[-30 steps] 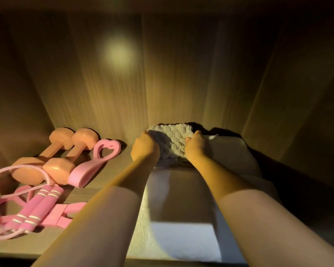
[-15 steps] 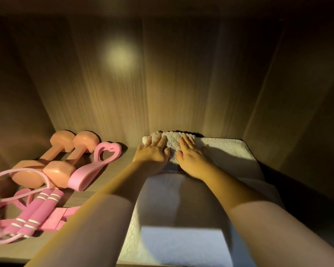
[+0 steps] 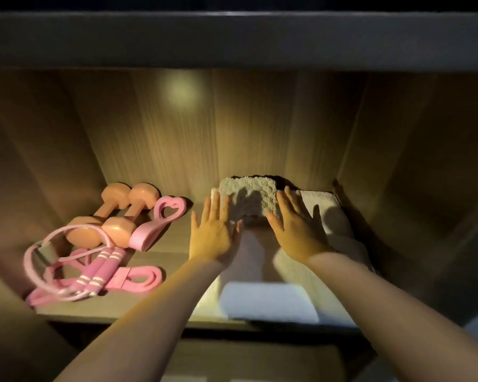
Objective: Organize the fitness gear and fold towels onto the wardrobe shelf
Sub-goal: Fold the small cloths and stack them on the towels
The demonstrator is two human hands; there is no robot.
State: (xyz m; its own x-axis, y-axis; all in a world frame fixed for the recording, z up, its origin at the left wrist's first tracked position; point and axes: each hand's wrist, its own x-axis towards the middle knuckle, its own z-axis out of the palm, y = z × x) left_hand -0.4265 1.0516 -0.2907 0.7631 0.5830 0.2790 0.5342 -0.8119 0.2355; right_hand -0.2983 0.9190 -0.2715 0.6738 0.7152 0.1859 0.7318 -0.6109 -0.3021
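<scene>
Head view. My left hand (image 3: 214,235) and right hand (image 3: 295,230) lie flat, fingers straight and spread: the grip is wide on both, holding nothing. They flank the small grey towel (image 3: 249,188), which sits at the back of the shelf (image 3: 174,239) on the folded white towels (image 3: 334,205). The palms seem to rest on the white stack, though blur leaves contact uncertain. Left of the towels: two dumbbells (image 3: 116,232), a heart loop (image 3: 160,219), a jump rope (image 3: 100,268) and a pink band (image 3: 141,279).
</scene>
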